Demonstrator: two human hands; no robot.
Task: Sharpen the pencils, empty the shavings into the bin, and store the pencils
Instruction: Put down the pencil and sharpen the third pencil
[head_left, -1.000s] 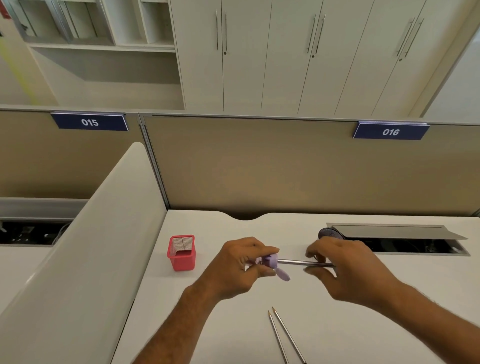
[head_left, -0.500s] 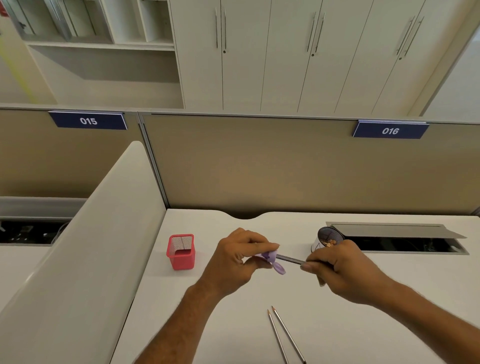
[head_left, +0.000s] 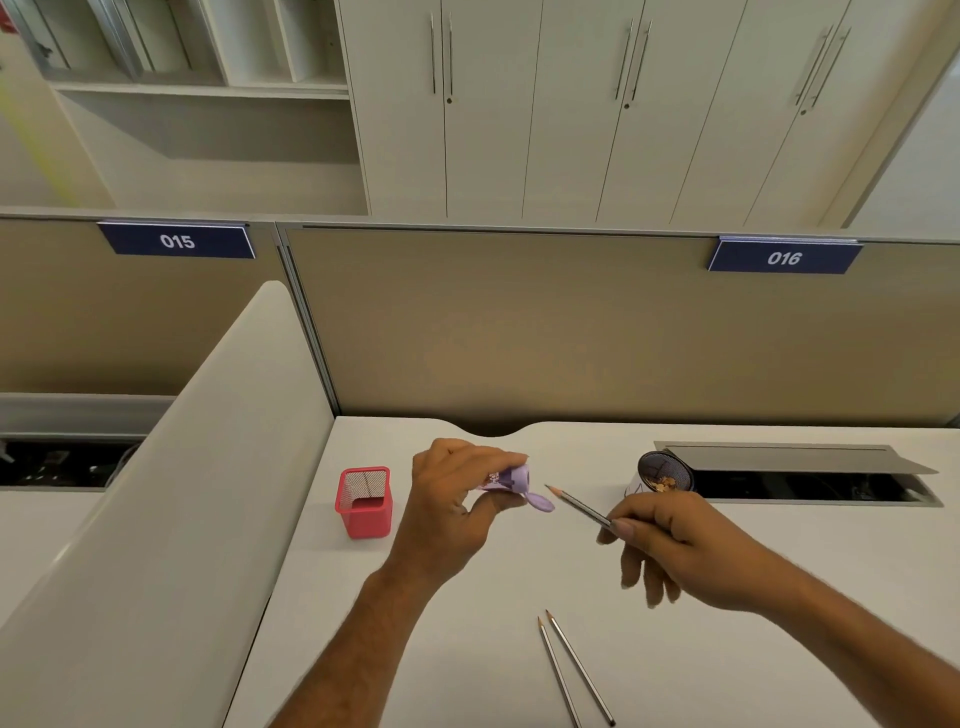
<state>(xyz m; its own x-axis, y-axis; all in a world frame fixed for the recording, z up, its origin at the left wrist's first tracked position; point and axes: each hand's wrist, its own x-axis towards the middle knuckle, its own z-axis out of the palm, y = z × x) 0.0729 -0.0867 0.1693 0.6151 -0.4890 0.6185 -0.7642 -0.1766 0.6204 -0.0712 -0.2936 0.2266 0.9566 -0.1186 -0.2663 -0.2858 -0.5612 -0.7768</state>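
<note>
My left hand (head_left: 457, 499) grips a small purple sharpener (head_left: 511, 480) above the white desk (head_left: 467, 649); its lid flap hangs open at the lower right. My right hand (head_left: 675, 545) pinches a grey pencil (head_left: 579, 506) whose sharp tip points at the sharpener, a short gap apart from it. Two more grey pencils (head_left: 569, 670) lie side by side on the desk near the front, tips pointing away from me. A red mesh pencil holder (head_left: 364, 501) stands to the left of my left hand. A small dark bin (head_left: 662, 473) with shavings inside sits behind my right hand.
A cable hatch with a raised grey flap (head_left: 789, 460) opens in the desk at the back right. A beige partition (head_left: 571, 332) closes off the back, and a white divider (head_left: 171, 499) runs along the left edge.
My right hand has pulled the pencil out of the sharpener and moved it right and down. The tip is now free and sharp. My left hand lifted the sharpener slightly.
</note>
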